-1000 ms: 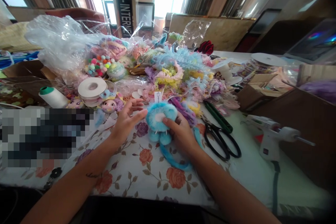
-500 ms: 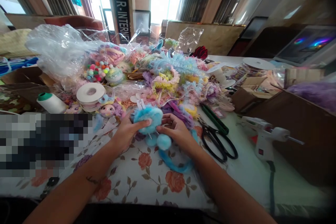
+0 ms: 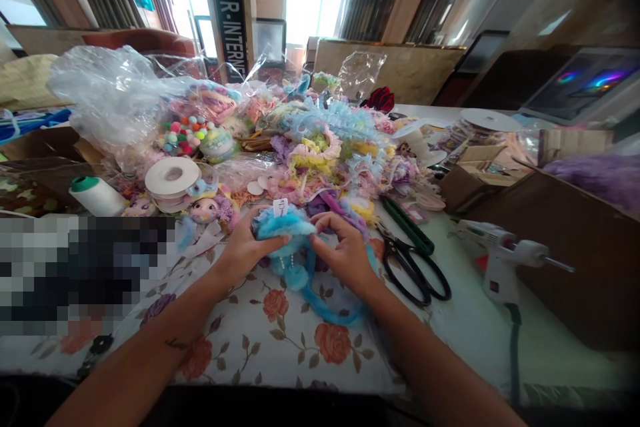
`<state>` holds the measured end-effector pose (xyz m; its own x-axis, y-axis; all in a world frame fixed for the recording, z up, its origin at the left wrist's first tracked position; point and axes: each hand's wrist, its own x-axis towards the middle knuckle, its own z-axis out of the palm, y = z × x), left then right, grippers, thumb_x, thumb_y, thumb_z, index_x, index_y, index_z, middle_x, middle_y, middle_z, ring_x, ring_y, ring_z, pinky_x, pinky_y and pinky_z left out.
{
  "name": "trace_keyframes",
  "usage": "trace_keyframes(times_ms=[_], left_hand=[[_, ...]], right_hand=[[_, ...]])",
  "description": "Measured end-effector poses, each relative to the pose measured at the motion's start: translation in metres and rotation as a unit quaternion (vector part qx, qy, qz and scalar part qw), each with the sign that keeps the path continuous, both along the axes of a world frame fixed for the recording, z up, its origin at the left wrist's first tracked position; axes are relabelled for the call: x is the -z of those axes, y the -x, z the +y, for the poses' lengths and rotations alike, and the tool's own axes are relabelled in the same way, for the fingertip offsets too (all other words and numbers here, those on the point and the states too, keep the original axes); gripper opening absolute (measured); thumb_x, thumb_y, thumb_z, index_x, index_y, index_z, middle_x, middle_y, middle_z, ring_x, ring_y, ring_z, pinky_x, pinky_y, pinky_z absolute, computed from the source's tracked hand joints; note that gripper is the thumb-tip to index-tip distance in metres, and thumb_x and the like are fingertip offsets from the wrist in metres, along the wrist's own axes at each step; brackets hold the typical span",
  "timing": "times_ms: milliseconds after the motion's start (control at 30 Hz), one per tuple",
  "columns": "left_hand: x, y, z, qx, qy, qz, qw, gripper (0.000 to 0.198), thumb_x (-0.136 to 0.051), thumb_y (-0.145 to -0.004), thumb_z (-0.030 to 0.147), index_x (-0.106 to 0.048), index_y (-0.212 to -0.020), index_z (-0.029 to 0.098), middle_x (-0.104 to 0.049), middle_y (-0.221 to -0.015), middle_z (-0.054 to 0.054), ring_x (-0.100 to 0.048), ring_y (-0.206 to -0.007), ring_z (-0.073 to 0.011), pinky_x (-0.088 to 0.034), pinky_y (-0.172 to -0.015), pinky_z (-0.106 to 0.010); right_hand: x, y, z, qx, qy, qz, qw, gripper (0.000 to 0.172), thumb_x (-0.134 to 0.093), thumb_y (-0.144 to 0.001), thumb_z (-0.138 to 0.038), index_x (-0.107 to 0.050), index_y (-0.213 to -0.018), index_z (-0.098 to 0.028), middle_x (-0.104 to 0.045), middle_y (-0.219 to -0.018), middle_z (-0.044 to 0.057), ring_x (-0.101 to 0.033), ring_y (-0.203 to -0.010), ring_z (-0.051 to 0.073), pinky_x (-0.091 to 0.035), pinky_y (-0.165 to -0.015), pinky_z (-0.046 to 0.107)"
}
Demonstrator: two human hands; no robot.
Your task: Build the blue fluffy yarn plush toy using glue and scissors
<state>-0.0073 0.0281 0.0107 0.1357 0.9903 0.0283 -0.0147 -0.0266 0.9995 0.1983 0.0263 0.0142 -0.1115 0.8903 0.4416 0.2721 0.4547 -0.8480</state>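
Between my hands is a fluffy blue plush piece [image 3: 283, 228] with a small white tag [image 3: 281, 208] standing at its top. My left hand [image 3: 250, 240] grips its left side, thumb pressed across the front. The thumb and forefinger of my right hand [image 3: 343, 247] pinch its right edge. Below it hang short beaded strands and a blue pompom [image 3: 296, 278]. A fuzzy blue strip [image 3: 333, 313] curves over the flowered tablecloth under my right wrist. What lies behind the plush is hidden.
Black-handled scissors [image 3: 417, 273] and a green box cutter [image 3: 407, 225] lie to the right, beside a white glue gun [image 3: 500, 257] and a cardboard box [image 3: 565, 267]. Leftward are a thread cone [image 3: 97, 197] and a ribbon spool [image 3: 171, 180]. Ruffled trims [image 3: 325, 127] pile up behind.
The blue plush has tipped, so its front fur shows less and its tag stands nearer the middle. The pompom hangs further left. My right fingers have moved up to its edge.
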Motion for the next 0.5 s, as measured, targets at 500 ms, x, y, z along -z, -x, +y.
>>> trace_keyframes(times_ms=[500], left_hand=[[0.004,0.004,0.003,-0.212,-0.134,0.131,0.959,0.056,-0.083,-0.075,0.041,-0.061,-0.126,0.026,-0.068,-0.124,-0.007,-0.068,-0.108,-0.0266,-0.057,-0.082,-0.034]], right_hand=[[-0.008,-0.001,-0.005,-0.018,0.104,-0.054,0.993,0.025,-0.066,-0.089,-0.044,-0.066,-0.084,-0.02,-0.061,-0.068,-0.001,-0.053,-0.056,0.014,-0.041,-0.05,0.026]])
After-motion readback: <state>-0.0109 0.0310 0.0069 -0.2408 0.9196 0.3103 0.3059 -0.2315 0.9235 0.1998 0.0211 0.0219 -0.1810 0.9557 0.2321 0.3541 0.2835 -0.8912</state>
